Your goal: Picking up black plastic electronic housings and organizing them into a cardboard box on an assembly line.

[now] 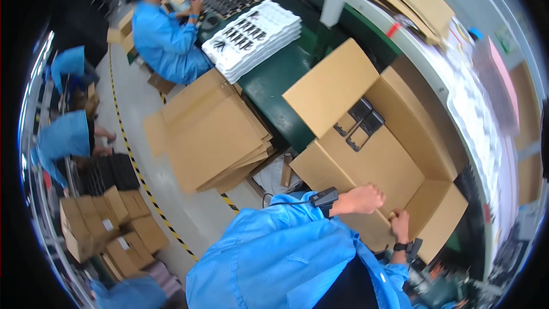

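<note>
A large open cardboard box (377, 154) stands in front of me with its flaps folded out. Two black plastic pieces with open, frame-like ends (361, 123) lie together in its far left corner. My left hand (365, 199) is closed in a fist over the near wall of the box; whatever it may hold is hidden. Close by on the right, my right hand (400, 224) is closed at the inner side of the same wall. A small yellowish spot shows at its fingertips, too small to name. Both my wrists carry small black devices on straps.
Flattened cardboard (211, 131) is stacked on the left. Beyond it, white trays (251, 40) with black parts sit on a green table (269, 100), where a person in blue (168, 40) handles a dark item. A white ledge (457, 103) runs along the right. More cartons (114, 226) stand far left.
</note>
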{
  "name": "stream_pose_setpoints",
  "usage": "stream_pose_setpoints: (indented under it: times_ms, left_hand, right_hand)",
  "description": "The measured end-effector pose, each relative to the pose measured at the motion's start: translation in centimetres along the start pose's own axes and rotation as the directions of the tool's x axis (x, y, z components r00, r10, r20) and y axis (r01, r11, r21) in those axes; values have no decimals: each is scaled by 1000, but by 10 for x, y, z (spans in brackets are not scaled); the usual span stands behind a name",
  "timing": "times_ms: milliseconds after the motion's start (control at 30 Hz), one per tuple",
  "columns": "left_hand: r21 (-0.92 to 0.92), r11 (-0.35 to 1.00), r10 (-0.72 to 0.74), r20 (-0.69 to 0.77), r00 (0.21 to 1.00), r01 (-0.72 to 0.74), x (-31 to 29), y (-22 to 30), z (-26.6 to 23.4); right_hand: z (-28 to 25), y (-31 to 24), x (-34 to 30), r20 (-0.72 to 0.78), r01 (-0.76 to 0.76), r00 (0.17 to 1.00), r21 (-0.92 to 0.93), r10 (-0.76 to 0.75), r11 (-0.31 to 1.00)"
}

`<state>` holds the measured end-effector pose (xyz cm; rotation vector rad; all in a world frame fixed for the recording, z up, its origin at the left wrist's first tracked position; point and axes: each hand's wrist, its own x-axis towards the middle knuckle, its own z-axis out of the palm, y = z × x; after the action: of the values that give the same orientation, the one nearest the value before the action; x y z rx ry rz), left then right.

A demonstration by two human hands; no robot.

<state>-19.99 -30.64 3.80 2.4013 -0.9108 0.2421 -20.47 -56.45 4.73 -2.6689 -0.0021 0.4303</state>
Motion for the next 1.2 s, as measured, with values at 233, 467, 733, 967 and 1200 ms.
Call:
stream_pose_setpoints:
  times_ms: [233, 467, 733, 967, 1200]
  left_hand:
    - [-13, 998, -65, -235, 970, 64, -18, 5, 20]
    - [100, 978, -155, -244, 957, 184, -16, 8, 15]
    - [40, 983, -102, -694, 713, 180, -90, 122, -6]
    - [-405, 582, -809, -205, 551, 705, -264, 160, 68]
    - [-816, -347, -936, 329, -124, 463, -466, 140, 176]
  right_hand:
    - [1, -4, -7, -32, 111, 993, -73, -113, 991]
    - [14, -12, -31, -412, 204, 888, -52, -207, 978]
    - [28, -1, -39, -541, 196, 792, -217, -284, 956]
    - [36, 9, -35, -530, 212, 797, -204, -290, 956]
    - [40, 9, -34, -583, 259, 747, -188, -320, 947]
